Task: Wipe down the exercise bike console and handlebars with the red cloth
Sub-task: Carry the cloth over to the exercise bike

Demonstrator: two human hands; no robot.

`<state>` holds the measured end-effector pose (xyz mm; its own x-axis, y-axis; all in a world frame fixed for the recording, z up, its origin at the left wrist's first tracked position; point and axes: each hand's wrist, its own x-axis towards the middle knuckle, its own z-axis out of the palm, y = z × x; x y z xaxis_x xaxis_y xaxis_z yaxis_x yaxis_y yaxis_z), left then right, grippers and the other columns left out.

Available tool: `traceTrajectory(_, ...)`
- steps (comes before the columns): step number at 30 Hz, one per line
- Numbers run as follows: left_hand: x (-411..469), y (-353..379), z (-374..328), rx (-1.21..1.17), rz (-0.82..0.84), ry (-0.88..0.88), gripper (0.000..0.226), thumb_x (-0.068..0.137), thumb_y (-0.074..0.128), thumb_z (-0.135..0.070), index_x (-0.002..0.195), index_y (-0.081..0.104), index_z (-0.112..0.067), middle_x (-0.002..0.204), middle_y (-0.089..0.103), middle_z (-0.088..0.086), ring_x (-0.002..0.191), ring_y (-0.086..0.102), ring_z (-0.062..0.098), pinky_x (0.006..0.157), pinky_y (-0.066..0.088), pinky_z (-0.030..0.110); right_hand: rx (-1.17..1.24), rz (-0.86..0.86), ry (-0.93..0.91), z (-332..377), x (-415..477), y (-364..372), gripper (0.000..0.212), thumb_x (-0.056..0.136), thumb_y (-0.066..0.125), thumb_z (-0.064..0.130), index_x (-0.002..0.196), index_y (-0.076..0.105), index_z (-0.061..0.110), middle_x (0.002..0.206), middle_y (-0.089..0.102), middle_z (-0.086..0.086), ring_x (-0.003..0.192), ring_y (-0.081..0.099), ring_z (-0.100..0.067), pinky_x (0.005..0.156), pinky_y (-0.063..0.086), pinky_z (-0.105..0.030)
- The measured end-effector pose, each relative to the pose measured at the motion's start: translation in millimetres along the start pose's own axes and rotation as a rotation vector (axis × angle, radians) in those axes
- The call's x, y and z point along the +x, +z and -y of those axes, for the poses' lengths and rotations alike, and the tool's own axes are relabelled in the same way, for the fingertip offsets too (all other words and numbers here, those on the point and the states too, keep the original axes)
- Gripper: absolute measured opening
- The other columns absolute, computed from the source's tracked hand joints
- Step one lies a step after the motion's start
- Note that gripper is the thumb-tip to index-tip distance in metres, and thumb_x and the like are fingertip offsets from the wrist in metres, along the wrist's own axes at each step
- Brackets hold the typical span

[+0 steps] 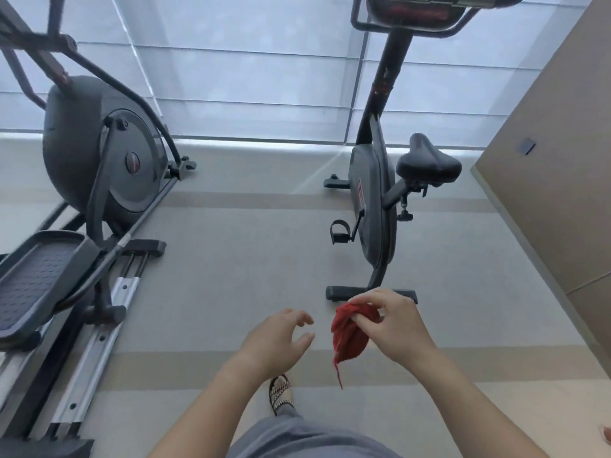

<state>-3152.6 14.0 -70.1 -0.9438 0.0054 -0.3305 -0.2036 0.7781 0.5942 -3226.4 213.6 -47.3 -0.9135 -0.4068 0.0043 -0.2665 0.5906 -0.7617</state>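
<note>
Two hands show at the near edge. The right hand [396,328] has its grip closed on the one red cloth [348,335], thumb and fingertips pinching its bunched top. The rest of the cloth hangs down in the air, with one thin thread trailing from its lower end. The left hand [277,342] is just left of the cloth and apart from it. Its grip is open and holds nothing, with the fingers spread and lightly bent towards the cloth.

Two machines stand on the grey floor [231,259], well apart. The exercise bike [373,200] is on the right, farther off than the hands. It has one black seat [428,163], and one strapped pedal [339,231] shows on its left side. Its near foot bar lies just beyond the right hand. At the far top edge, one console [413,11] is partly cut off by the frame, and a dark handlebar tube [360,24] loops around it. The cloth touches neither.

An elliptical trainer [99,153] stands on the left, with one foot plate [36,269] in plain view.

Two darker bands cross the floor from left to right. Pale window blinds [248,77] fill the far side, and a tan wall [562,160] closes the right. One patterned sandal [281,395] shows below the hands, above grey clothing.
</note>
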Motion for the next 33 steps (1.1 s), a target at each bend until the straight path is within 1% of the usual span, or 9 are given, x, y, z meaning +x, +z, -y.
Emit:
traceTrajectory(4, 70.6, -66.6, 19.1, 0.029, -0.012, 0.003, 0.032, 0.093, 0.045, -0.043, 0.123, 0.051, -0.032, 0.126, 0.053, -0.013, 0.111, 0.053, 0.008, 0.093, 0.044, 0.028, 0.038, 0.026, -0.060, 21.3, 87.2, 5.5, 0.029, 0.074, 0.069, 0.000, 0.081, 0.073, 0.027, 0.083, 0.065, 0.008, 0.071, 0.063, 0.006, 0.062, 0.046, -0.006)
traceTrajectory(7, 106.9, -104.5, 34.2, 0.041, -0.022, -0.027, 0.032, 0.093, 0.046, -0.042, 0.123, 0.052, -0.031, 0.126, 0.053, -0.013, 0.111, 0.053, 0.010, 0.093, 0.044, 0.030, -0.032, 0.025, -0.056, 32.8, 143.7, 16.7, 0.022, 0.075, 0.071, 0.005, 0.086, 0.074, 0.024, 0.085, 0.065, 0.009, 0.078, 0.062, 0.003, 0.068, 0.046, -0.009)
traceTrajectory(9, 127.9, -126.2, 47.7, 0.031, -0.031, -0.041, 0.031, 0.093, 0.046, -0.042, 0.122, 0.052, -0.031, 0.124, 0.054, -0.013, 0.110, 0.054, 0.009, 0.093, 0.045, 0.030, 0.011, 0.025, -0.047, 37.8, 178.8, 25.4, 0.021, 0.075, 0.070, 0.002, 0.084, 0.074, 0.021, 0.083, 0.065, 0.008, 0.073, 0.062, 0.004, 0.063, 0.045, -0.006)
traceTrajectory(13, 173.0, -165.8, 78.0, 0.015, -0.043, -0.091, 0.031, 0.093, 0.046, -0.043, 0.122, 0.050, -0.034, 0.121, 0.054, -0.015, 0.108, 0.053, 0.006, 0.092, 0.045, 0.028, -0.025, 0.069, -0.037, 42.7, 250.1, 45.1, 0.020, 0.075, 0.070, 0.009, 0.085, 0.073, 0.027, 0.083, 0.064, 0.013, 0.080, 0.060, -0.001, 0.070, 0.040, -0.006)
traceTrajectory(18, 250.7, -206.4, 113.0, -0.035, -0.047, -0.117, 0.032, 0.092, 0.048, -0.043, 0.124, 0.048, -0.036, 0.117, 0.054, -0.016, 0.102, 0.052, 0.002, 0.086, 0.040, 0.020, -0.030, 0.121, -0.026, 39.9, 344.2, 68.4, 0.018, 0.077, 0.070, 0.016, 0.087, 0.072, 0.030, 0.083, 0.065, 0.014, 0.081, 0.058, 0.000, 0.072, 0.041, -0.008)
traceTrajectory(22, 333.3, -255.8, 133.1, -0.037, -0.032, -0.129, 0.030, 0.092, 0.048, -0.042, 0.122, 0.048, -0.036, 0.115, 0.054, -0.018, 0.099, 0.052, 0.000, 0.079, 0.035, 0.016, 0.008, 0.125, 0.013, 35.2, 438.5, 80.2, 0.021, 0.077, 0.069, 0.013, 0.085, 0.071, 0.033, 0.085, 0.064, 0.016, 0.082, 0.057, 0.003, 0.070, 0.043, -0.011)
traceTrajectory(27, 422.8, -340.8, 143.1, 0.007, -0.039, -0.127, 0.030, 0.092, 0.047, -0.045, 0.121, 0.047, -0.039, 0.115, 0.054, -0.019, 0.100, 0.051, -0.001, 0.080, 0.036, 0.018, 0.032, 0.078, 0.025, 49.2, 555.6, 78.7, 0.022, 0.076, 0.068, 0.012, 0.082, 0.071, 0.034, 0.083, 0.065, 0.016, 0.081, 0.058, 0.008, 0.071, 0.043, -0.007)
traceTrajectory(31, 480.9, -391.6, 146.0, -0.031, -0.106, -0.109, 0.030, 0.092, 0.048, -0.044, 0.121, 0.049, -0.038, 0.114, 0.054, -0.020, 0.101, 0.052, -0.002, 0.081, 0.037, 0.018, 0.095, 0.055, -0.046, 69.4, 635.1, 68.8, 0.043, 0.074, 0.066, -0.001, 0.064, 0.066, 0.041, 0.078, 0.064, 0.024, 0.064, 0.063, 0.007, 0.060, 0.041, 0.000)
traceTrajectory(33, 507.7, -408.1, 146.7, -0.059, -0.101, -0.081, 0.030, 0.091, 0.048, -0.045, 0.120, 0.049, -0.039, 0.114, 0.054, -0.021, 0.102, 0.052, -0.003, 0.082, 0.040, 0.018, 0.120, 0.027, -0.057, 74.7, 667.2, 64.3, 0.046, 0.074, 0.065, -0.005, 0.067, 0.066, 0.041, 0.075, 0.064, 0.023, 0.062, 0.062, 0.008, 0.053, 0.042, 0.000)
